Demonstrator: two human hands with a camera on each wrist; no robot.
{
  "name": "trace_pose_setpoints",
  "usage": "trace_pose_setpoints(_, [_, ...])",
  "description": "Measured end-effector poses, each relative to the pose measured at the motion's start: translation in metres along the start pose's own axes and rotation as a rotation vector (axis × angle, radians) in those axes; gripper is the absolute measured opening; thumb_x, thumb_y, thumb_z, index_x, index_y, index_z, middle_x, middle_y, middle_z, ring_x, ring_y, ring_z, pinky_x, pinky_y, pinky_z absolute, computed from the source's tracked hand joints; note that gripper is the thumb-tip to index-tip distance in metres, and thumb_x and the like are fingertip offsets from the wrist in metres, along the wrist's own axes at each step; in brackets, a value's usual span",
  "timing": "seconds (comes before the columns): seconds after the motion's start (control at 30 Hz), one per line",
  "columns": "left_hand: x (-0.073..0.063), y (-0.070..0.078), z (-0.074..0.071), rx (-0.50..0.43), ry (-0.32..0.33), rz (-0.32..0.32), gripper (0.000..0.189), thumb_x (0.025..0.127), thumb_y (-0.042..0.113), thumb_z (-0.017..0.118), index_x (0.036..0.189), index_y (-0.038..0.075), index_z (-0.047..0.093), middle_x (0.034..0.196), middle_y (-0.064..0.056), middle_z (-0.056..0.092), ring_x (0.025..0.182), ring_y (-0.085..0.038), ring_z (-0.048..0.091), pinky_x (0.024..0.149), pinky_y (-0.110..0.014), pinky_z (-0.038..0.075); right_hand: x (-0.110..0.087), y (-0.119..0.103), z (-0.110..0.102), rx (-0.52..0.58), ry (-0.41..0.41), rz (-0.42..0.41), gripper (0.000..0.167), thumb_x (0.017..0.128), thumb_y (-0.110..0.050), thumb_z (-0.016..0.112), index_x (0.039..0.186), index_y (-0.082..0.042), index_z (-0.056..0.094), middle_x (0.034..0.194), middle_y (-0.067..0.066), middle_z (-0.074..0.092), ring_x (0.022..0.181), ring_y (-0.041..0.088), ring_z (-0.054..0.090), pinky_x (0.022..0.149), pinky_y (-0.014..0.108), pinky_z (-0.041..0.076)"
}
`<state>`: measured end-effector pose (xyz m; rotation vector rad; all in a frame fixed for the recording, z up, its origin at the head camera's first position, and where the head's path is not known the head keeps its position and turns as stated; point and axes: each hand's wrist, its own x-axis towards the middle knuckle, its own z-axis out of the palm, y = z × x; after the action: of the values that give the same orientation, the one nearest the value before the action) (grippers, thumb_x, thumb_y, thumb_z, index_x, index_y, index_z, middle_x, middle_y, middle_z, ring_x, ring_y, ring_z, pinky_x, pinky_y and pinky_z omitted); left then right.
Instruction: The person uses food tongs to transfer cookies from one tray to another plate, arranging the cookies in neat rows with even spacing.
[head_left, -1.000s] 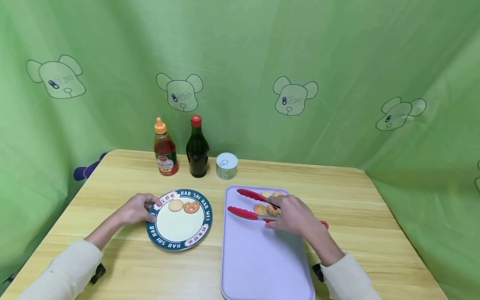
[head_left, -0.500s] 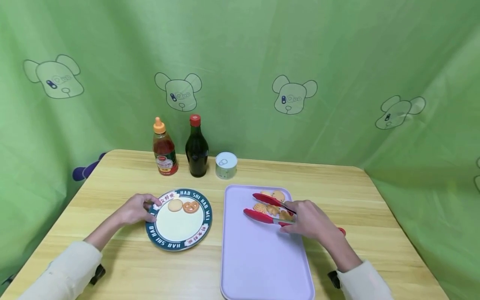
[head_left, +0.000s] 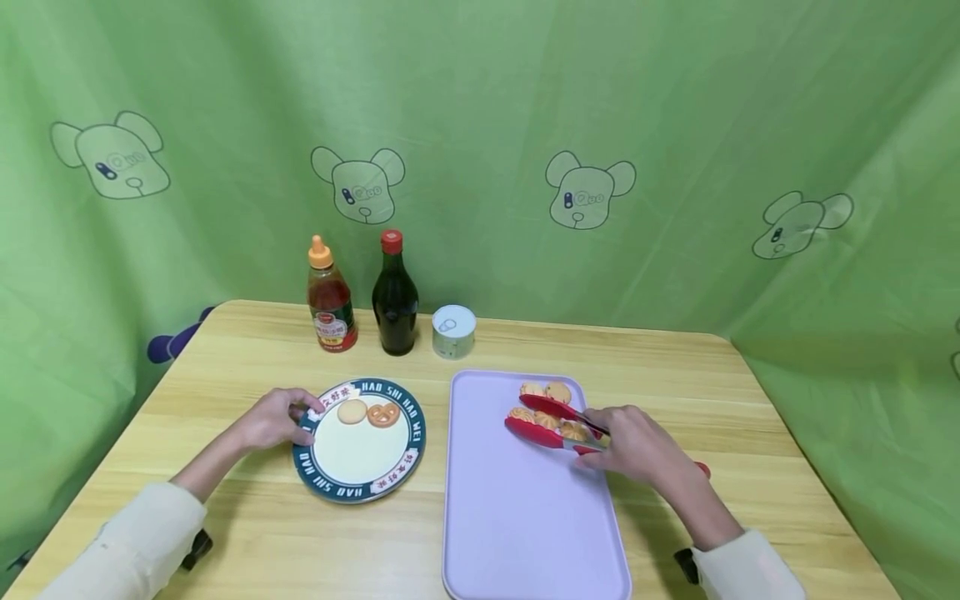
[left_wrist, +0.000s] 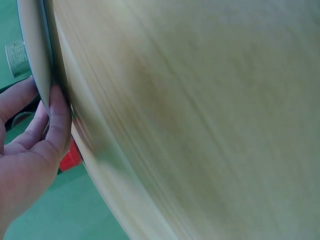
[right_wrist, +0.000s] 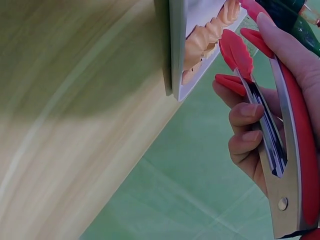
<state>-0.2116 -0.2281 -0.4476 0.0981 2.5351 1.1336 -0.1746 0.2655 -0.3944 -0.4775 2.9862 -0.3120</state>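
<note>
Right hand (head_left: 637, 442) curled round long red-and-silver metal tongs (head_left: 536, 433), parted tips framing ridged golden biscuits (head_left: 547, 421) just ahead of its fingers, left hand (head_left: 273, 419) pinching the nearby round white teal-rimmed plate (head_left: 352, 462); probably best to centre one biscuit, squeeze lightly.

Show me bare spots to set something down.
Bare: the pale wooden table between the right hand and green curtain; nearside of the round white teal-rimmed plate; the near half of the rectangular lilac tray. Crowded: its far end, with golden biscuits and red-tipped metal tongs; back left, orange-capped bottle, red-capped dark bottle, round tin.
</note>
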Motion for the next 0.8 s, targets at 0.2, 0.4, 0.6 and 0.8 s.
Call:
trace_pose_setpoints(0.2, [-0.0004, -0.001, 0.0008, 0.001, 0.0, -0.004, 0.045, 0.068, 0.001, 0.078, 0.11, -0.001, 0.062, 0.11, -0.019, 0.058, 0.093, -0.027, 0.052, 0.074, -0.032, 0.05, 0.0048, -0.0018, -0.0046, -0.027, -0.038, -0.023, 0.068, 0.065, -0.036, 0.084, 0.119, 0.002, 0.063, 0.097, 0.01, 0.069, 0.073, 0.015, 0.051, 0.062, 0.027, 0.043])
trace_pose_setpoints(0.4, [-0.0007, -0.0003, 0.0007, -0.006, 0.0, -0.002, 0.045, 0.069, 0.002, 0.078, 0.11, -0.001, 0.062, 0.113, -0.02, 0.057, 0.094, -0.027, 0.051, 0.075, -0.032, 0.05, 0.007, -0.0011, -0.0061, -0.047, -0.037, -0.024, 0.067, 0.066, -0.035, 0.084, 0.119, 0.0, 0.064, 0.096, 0.008, 0.069, 0.073, 0.014, 0.051, 0.063, 0.027, 0.043])
trace_pose_setpoints(0.6, [-0.0005, -0.0002, 0.0003, 0.0, -0.001, 0.001, 0.044, 0.069, 0.002, 0.078, 0.11, -0.001, 0.062, 0.113, -0.02, 0.057, 0.094, -0.027, 0.052, 0.076, -0.033, 0.05, 0.0065, -0.0007, -0.0061, -0.039, -0.02, -0.032, 0.066, 0.066, -0.035, 0.084, 0.118, 0.0, 0.064, 0.101, 0.011, 0.07, 0.074, 0.014, 0.053, 0.064, 0.027, 0.045])
trace_pose_setpoints(0.8, [-0.0007, 0.0004, 0.0002, 0.005, 0.002, 0.006, 0.044, 0.068, 0.002, 0.078, 0.11, -0.001, 0.062, 0.111, -0.02, 0.058, 0.094, -0.027, 0.052, 0.075, -0.032, 0.05, 0.0076, -0.0031, -0.0078, -0.032, 0.002, -0.046, 0.064, 0.067, -0.034, 0.084, 0.118, -0.001, 0.065, 0.104, 0.014, 0.07, 0.074, 0.014, 0.054, 0.062, 0.026, 0.044])
